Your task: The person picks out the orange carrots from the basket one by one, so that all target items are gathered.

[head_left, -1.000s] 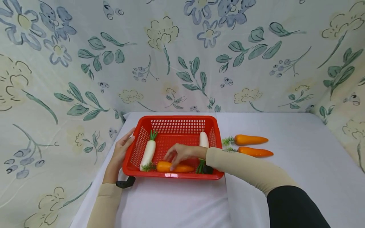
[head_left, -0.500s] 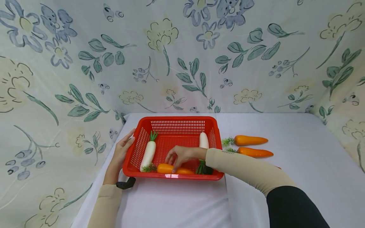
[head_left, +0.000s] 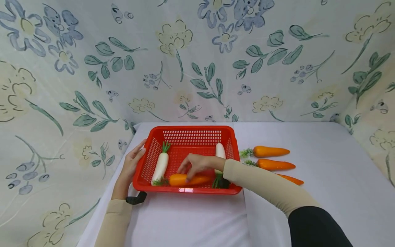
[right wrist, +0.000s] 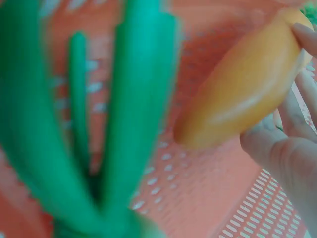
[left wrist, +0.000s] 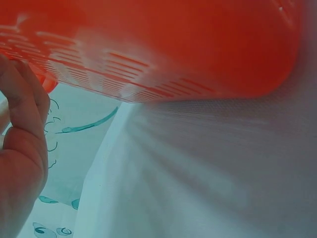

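Observation:
My left hand (head_left: 131,163) grips the left side of a red plastic basket (head_left: 185,190). Inside the basket, my right hand (head_left: 195,164) pinches an orange carrot (head_left: 177,179) between thumb and fingers, near the front wall. The carrot lies crosswise, its leafy top to the left and its narrow end to the right. In the right wrist view the carrot (right wrist: 242,89) slants above the perforated floor. One white radish (head_left: 160,168) with green stems lies at the basket's left. Another white radish (head_left: 220,150) lies at the right, partly hidden by my right forearm.
Right of the basket, two carrots (head_left: 271,151) (head_left: 276,164) lie side by side on the white cloth (head_left: 333,154). A third carrot (head_left: 292,179) shows partly behind my right sleeve. Green stems (right wrist: 138,99) stand close to the right wrist camera. A floral curtain (head_left: 197,68) hangs behind.
The carrot in my right hand has risen slightly off the basket's front edge, with the hand moving up a little. A third carrot on the cloth shows more from behind the sleeve. My left hand stays put.

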Demonstrator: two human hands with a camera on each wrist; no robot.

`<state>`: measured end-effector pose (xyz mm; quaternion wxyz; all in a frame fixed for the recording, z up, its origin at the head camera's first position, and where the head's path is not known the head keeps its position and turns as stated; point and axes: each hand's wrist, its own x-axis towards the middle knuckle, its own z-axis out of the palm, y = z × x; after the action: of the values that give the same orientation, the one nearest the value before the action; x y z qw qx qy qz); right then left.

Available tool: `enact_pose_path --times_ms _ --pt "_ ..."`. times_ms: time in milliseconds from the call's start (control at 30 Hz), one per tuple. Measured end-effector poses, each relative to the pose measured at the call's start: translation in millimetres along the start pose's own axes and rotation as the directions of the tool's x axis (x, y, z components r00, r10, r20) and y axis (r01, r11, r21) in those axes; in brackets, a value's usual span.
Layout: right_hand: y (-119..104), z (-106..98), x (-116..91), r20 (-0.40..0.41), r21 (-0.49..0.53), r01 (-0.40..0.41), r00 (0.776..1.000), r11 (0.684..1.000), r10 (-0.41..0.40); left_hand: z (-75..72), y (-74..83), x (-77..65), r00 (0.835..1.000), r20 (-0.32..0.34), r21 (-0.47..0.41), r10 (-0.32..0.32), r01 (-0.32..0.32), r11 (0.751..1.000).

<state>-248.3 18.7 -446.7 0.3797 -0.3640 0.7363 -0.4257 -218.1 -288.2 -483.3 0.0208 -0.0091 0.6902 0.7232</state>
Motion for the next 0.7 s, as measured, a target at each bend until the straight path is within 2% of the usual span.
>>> enact_pose_path --times_ms 200,533,700 --pt "-5.7 -6.4 -3.9 -0.031 -0.004 -0.001 1.000 1.000 0.001 -0.5 -1.4 2.3 1.000 -0.003 0.003 -0.025 0.025 1.000" --pt "-28.4 -22.5 -25.5 -0.064 0.011 0.026 0.998 1.000 -0.025 -1.1 0.5 2.1 1.000 0.011 0.009 0.004 -0.004 1.000" --pt "-36.8 -29.1 -41.7 -0.084 -0.039 0.050 0.995 0.998 -0.053 5.2 11.4 -5.2 1.000 0.016 0.007 -0.002 0.002 1.000"
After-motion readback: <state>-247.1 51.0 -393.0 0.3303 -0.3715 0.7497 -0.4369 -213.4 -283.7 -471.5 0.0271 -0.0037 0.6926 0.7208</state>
